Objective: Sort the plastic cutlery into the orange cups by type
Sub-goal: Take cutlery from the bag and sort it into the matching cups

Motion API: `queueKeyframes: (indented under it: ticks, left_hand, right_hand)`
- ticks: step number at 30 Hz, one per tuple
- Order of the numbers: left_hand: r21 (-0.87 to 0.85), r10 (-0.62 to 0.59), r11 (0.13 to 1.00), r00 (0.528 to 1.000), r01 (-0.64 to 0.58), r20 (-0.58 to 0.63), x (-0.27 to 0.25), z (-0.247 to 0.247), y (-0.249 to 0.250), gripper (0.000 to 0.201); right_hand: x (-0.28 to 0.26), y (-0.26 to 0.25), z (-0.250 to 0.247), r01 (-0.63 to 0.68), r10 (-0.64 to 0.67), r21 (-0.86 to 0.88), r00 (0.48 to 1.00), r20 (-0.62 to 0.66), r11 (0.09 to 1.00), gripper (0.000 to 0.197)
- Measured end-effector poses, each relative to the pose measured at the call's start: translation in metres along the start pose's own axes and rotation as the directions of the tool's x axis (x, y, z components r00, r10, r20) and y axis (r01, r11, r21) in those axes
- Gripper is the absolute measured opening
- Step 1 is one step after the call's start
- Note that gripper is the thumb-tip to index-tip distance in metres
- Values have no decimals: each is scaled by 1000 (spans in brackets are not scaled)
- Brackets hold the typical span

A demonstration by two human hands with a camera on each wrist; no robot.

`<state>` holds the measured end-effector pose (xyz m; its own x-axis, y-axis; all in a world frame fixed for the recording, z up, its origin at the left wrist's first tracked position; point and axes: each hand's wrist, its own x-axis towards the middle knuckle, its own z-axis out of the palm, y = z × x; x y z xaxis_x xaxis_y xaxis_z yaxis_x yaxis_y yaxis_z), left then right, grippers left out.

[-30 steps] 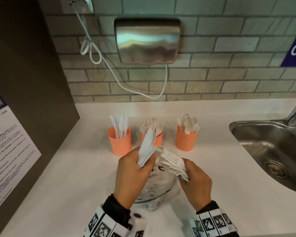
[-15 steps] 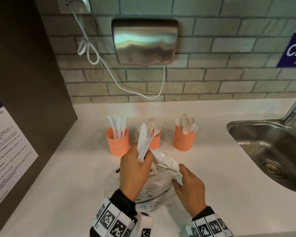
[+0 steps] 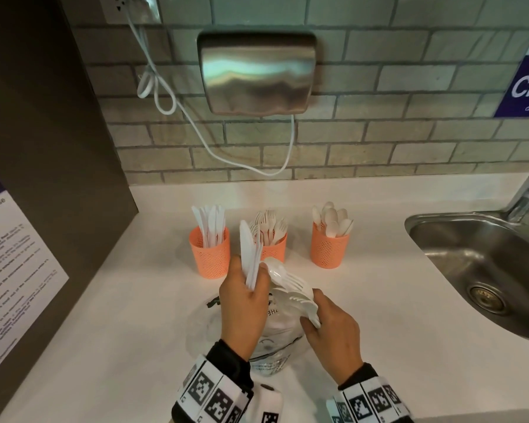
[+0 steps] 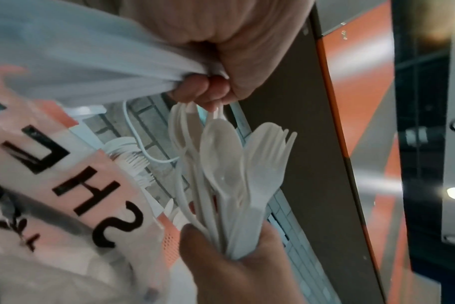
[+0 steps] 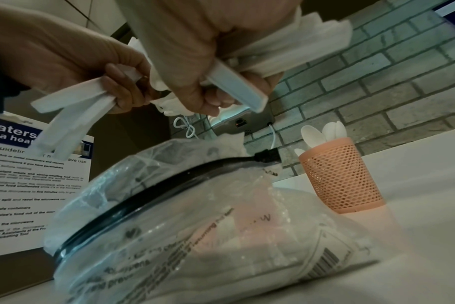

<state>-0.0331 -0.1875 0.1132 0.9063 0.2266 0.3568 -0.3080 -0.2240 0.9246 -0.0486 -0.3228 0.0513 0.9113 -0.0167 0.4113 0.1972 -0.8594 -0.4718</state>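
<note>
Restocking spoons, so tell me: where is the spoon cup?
In the head view, the spoon cup stands rightmost of three orange cups, between the fork cup and the sink.

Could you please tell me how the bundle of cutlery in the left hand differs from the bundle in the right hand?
The left hand grips its bundle upright; it looks like flat knives. The right hand grips its bundle tilted toward the left hand, and it mixes forks and at least one spoon. The left bundle stays tight; the right one fans out. Both are white plastic, held above the bag.

head: even, bright, edges bowed | wrists: dim, motion-blurred | glare: hand dryer [image 3: 256, 71]
</note>
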Motion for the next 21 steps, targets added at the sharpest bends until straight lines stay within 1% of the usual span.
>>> queueKeyframes:
  ticks: [2, 3, 6, 8, 10, 12, 14, 15, 17, 18, 20, 21]
  left_hand:
    - [30, 61, 998, 998, -60, -34, -2, 0, 0, 14]
    - [16, 75, 997, 996, -74, -50, -2, 0, 0, 15]
    - [-79, 69, 994, 996, -73, -59, -3, -1, 1, 20]
    - [-100, 61, 993, 997, -65, -45, -4, -2, 1, 24]
    - [-79, 72, 994, 996, -76, -53, -4, -4, 0, 24]
    - [-45, 78, 996, 993, -82, -93, -1, -5, 0, 26]
    - [-41, 56, 997, 991, -61, -125, 6, -7, -1, 27]
    - [-57, 34, 998, 992, -41, -120, 9, -8, -1, 26]
    - [-87, -7, 996, 997, 1, -74, 13, -10, -3, 25]
    - [-104, -21, 994, 999, 16, -47, 15, -9, -4, 22]
    - [-145, -54, 988, 999, 53, 3, 14, -8, -6, 10]
    - [-161, -81, 983, 996, 83, 22, 13, -6, -7, 10]
  right_hand:
    - [-1, 0, 0, -16, 16, 19, 1000, 6, 1000, 28]
    - [-2, 0, 0, -32, 32, 45, 999, 13, 998, 30]
    - [-4, 3, 7, -59, 56, 113, 998, 24, 992, 49]
    - [-4, 3, 8, -72, 64, 145, 996, 57, 987, 55]
    - [-5, 3, 8, -70, 59, 150, 996, 72, 986, 51]
    - [-5, 3, 9, -73, 60, 130, 993, 97, 989, 45]
    - [-6, 4, 10, -71, 57, 108, 991, 125, 992, 47]
    - [-7, 5, 9, -75, 60, 103, 988, 141, 992, 48]
    - [-9, 5, 8, -89, 70, 113, 984, 165, 990, 48]
    - [-9, 6, 8, -88, 67, 115, 983, 169, 989, 48]
    - [-10, 6, 8, -69, 51, 101, 984, 173, 992, 48]
    - [-9, 5, 9, -61, 44, 92, 983, 178, 994, 48]
